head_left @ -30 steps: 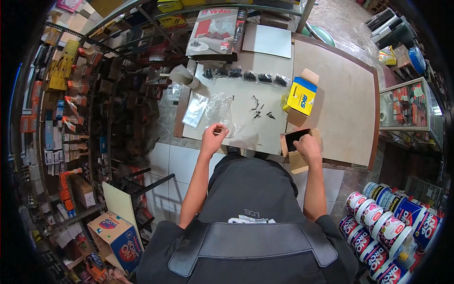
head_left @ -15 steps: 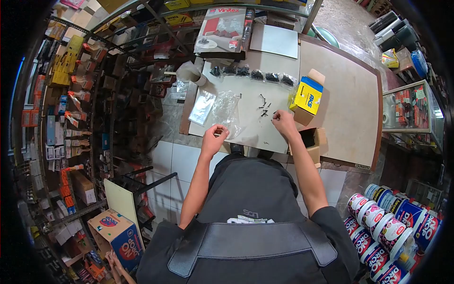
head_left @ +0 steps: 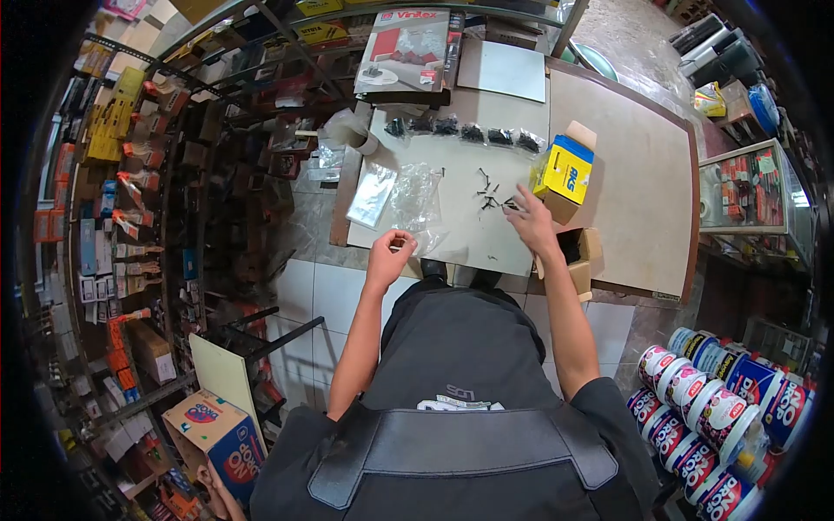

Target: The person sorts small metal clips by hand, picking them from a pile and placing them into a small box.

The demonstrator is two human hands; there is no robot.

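Table [head_left: 625, 174]: tan top, white sheet laid over its left part; best to keep all the work on the sheet, where dark parts show up well.
Sheet [head_left: 452, 174]: pale, flat, reaching to the near edge; good contrast for counting.
Yellow box [head_left: 563, 174]: at 3 o'clock from the screws, flap up, just beside the right hand; worth steering fingers clear of it.
Brown box [head_left: 578, 256]: open, at 5 o'clock from the right hand, at the table edge.
Bags [head_left: 415, 198]: clear plastic, crumpled, at 9 o'clock from the screws, near the left hand.
Filled packets [head_left: 460, 132]: a row of small dark packets at 12 o'clock on the sheet.
Right hand [head_left: 532, 224]: fingers spread and reaching onto the screws, not seen pinching any; advisable to gather a few at a time, points away from skin.
Left hand [head_left: 388, 252]: at the sheet's near edge, fingers curled together, seemingly pinching bag film; too small to be sure.
Screws [head_left: 491, 198]: small, black, scattered mid-sheet, at the right fingertips; likely to roll, so slow sweeping is safer.
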